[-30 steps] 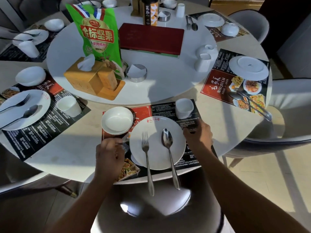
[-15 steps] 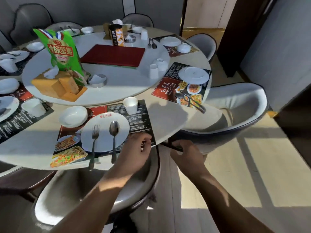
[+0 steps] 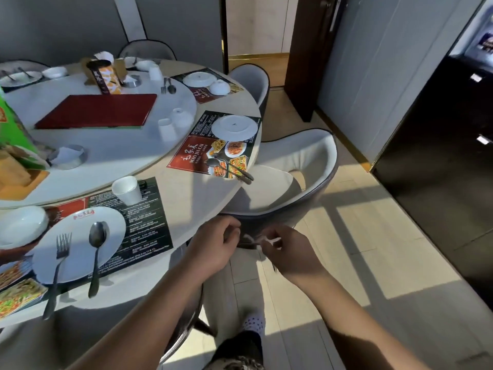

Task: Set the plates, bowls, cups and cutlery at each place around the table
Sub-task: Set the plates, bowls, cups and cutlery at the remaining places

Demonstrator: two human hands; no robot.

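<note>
The near place has a white plate (image 3: 80, 252) carrying a fork (image 3: 57, 265) and a spoon (image 3: 96, 249), with a bowl (image 3: 21, 225) and a cup (image 3: 127, 190) beside it on a dark placemat (image 3: 149, 225). At the place to its right, a plate (image 3: 234, 127) sits on a placemat (image 3: 202, 153), and a spoon and fork (image 3: 229, 169) lie at the table edge. My left hand (image 3: 213, 244) and right hand (image 3: 288, 252) are below the table edge, fingers curled at the dark back rim of a grey chair (image 3: 293, 161).
On the turntable (image 3: 120, 150) stand a red menu book (image 3: 98, 110), a spare cup (image 3: 166, 129), an upturned bowl (image 3: 182, 117), a napkin ring (image 3: 68, 156) and a wooden box (image 3: 16, 177). A dark cabinet (image 3: 440, 156) lines the right wall. Sunlit floor (image 3: 346, 249) lies between.
My view has swung right from the near place towards the chair. Both hands left the near placemat and came together at the chair's back rim.
</note>
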